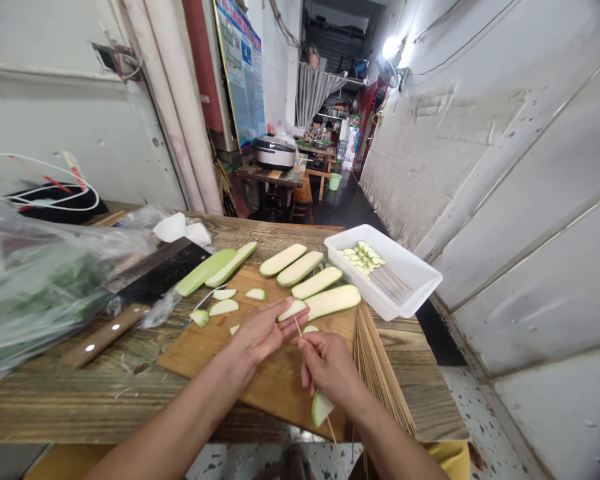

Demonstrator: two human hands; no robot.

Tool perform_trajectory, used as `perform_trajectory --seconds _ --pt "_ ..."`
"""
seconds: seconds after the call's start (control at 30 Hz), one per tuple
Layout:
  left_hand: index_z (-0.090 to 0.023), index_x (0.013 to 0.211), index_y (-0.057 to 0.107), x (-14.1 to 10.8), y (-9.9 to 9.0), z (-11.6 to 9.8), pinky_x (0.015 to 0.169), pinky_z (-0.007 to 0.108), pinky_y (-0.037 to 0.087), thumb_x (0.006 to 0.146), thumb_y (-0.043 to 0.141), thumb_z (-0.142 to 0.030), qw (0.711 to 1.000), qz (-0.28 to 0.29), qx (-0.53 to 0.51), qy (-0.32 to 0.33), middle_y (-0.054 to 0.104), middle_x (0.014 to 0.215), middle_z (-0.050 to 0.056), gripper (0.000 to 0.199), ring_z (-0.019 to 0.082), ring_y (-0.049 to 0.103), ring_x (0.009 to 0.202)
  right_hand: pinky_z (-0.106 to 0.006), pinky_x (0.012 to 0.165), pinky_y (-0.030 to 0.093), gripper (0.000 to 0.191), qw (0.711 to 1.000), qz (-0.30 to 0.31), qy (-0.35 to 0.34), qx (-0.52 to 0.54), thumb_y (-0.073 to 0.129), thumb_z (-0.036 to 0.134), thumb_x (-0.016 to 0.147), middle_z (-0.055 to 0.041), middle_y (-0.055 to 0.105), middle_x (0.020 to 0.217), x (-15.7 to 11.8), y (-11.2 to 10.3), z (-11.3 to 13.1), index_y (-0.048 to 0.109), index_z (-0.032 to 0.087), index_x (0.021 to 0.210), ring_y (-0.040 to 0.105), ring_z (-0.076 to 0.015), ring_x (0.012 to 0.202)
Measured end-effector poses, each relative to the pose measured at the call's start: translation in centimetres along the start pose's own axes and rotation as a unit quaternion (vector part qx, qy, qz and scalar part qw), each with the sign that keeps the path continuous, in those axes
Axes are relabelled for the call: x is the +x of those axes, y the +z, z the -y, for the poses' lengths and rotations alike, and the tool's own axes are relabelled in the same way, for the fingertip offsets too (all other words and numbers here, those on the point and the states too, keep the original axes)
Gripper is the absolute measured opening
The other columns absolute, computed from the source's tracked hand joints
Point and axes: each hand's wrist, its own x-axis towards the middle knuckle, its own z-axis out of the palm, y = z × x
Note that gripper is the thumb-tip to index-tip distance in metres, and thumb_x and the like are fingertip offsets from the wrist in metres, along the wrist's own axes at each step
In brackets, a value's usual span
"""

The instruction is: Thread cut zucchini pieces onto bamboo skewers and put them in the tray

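Observation:
My left hand (263,332) holds a pale, green-edged zucchini slice (293,309) between thumb and fingers. My right hand (329,363) is closed round a thin bamboo skewer (299,327), whose tip meets that slice. Below the right hand, another zucchini piece (323,408) sits on a stick that runs down past the table edge, seemingly the same skewer. Under both hands lies a wooden cutting board (275,387), with several cut slices (224,307) on its left part. Halved zucchini lengths (300,268) lie along its far side, cut faces up.
A white plastic tray (415,283) at the right holds skewered zucchini pieces (363,257). Beside the board lies a bundle of bamboo skewers (380,373). At left are a cleaver (155,273) and a clear plastic bag (45,287) of greens. Farther back, a person (317,127) sits at a table.

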Motion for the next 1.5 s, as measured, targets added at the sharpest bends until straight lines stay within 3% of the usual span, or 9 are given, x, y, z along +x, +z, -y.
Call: perform_trajectory --seconds 0.23,0.33,0.47,0.53,0.67,0.77,0.9,1.1,1.5 --pt "-0.006 0.075 0.062 -0.1 -0.3 0.0 0.073 0.031 0.058 0.079 0.053 -0.003 0.999 0.016 0.015 0.034 0.070 0.079 0.014 0.010 0.020 0.069 0.074 -0.014 0.028 0.030 0.026 1.000 -0.004 0.004 0.006 0.040 0.027 0.087 0.0063 0.048 0.038 -0.1 0.0 0.1 0.045 0.020 0.062 0.041 -0.0076 0.026" --pt "-0.008 0.079 0.066 0.2 -2.3 -2.1 0.076 0.032 0.057 0.078 0.057 -0.008 0.986 -0.003 0.048 0.157 0.070 0.083 0.009 0.009 0.017 0.068 0.072 -0.015 0.029 0.030 0.025 1.000 -0.009 0.007 0.011 0.040 0.028 0.088 0.0066 0.048 0.038 -0.3 -0.2 0.0 0.049 0.020 0.067 0.039 -0.0074 0.026" --pt "-0.014 0.087 0.070 0.3 -7.8 -6.1 0.074 0.024 0.055 0.072 0.066 -0.019 0.907 -0.156 0.153 0.360 0.070 0.088 0.003 0.016 0.011 0.066 0.065 -0.015 0.030 0.029 0.026 1.000 -0.021 0.009 0.014 0.041 0.031 0.089 0.0062 0.049 0.039 -0.3 -0.5 -0.3 0.054 0.018 0.070 0.039 -0.0073 0.027" --pt "-0.014 0.086 0.070 0.0 -10.6 -7.4 0.071 0.022 0.056 0.072 0.066 -0.017 0.901 -0.185 0.166 0.354 0.070 0.084 0.003 0.014 0.012 0.067 0.064 -0.015 0.030 0.029 0.025 1.000 -0.017 0.003 0.008 0.041 0.031 0.089 0.0062 0.049 0.038 -0.1 -0.4 -0.3 0.057 0.018 0.074 0.039 -0.0077 0.027" --pt "-0.009 0.078 0.068 -0.5 -13.3 -7.3 0.073 0.025 0.057 0.077 0.056 -0.005 0.953 -0.132 0.103 0.251 0.071 0.082 0.006 0.012 0.016 0.069 0.071 -0.016 0.030 0.029 0.025 1.000 0.007 0.010 0.002 0.040 0.029 0.089 0.0062 0.049 0.039 0.5 0.8 -0.2 0.058 0.017 0.077 0.039 -0.0081 0.027" --pt "-0.008 0.080 0.067 -0.6 -13.0 -6.1 0.080 0.026 0.056 0.079 0.051 -0.001 0.972 -0.086 0.066 0.209 0.071 0.086 0.009 0.018 0.017 0.068 0.081 -0.016 0.030 0.030 0.026 0.999 0.032 0.010 -0.015 0.039 0.028 0.089 0.0062 0.048 0.039 0.8 1.8 0.0 0.058 0.017 0.075 0.038 -0.0080 0.027" --pt "-0.007 0.088 0.066 -0.5 -11.6 -4.8 0.083 0.028 0.055 0.082 0.048 -0.002 0.977 -0.057 0.032 0.205 0.071 0.093 0.013 0.019 0.017 0.067 0.087 -0.015 0.032 0.030 0.026 0.998 0.044 0.006 -0.038 0.039 0.026 0.090 0.0063 0.048 0.040 1.1 2.8 0.3 0.059 0.017 0.077 0.039 -0.0077 0.029" --pt "-0.004 0.089 0.060 -1.2 -8.8 -3.4 0.077 0.033 0.058 0.082 0.047 -0.002 0.997 -0.040 -0.065 0.033 0.069 0.093 0.019 0.015 0.026 0.067 0.091 -0.013 0.035 0.031 0.029 0.993 0.089 -0.035 -0.065 0.040 0.020 0.090 0.0066 0.047 0.039 1.1 4.6 1.2 0.049 0.019 0.062 0.042 -0.0063 0.031" --pt "-0.006 0.082 0.063 -2.5 -6.7 -2.1 0.081 0.033 0.056 0.082 0.047 -0.002 0.998 -0.005 -0.021 0.064 0.071 0.087 0.014 0.016 0.023 0.068 0.085 -0.013 0.036 0.032 0.033 0.995 0.074 -0.038 -0.057 0.037 0.018 0.090 0.0069 0.046 0.039 1.1 4.7 1.2 0.040 0.020 0.057 0.042 -0.0064 0.030"
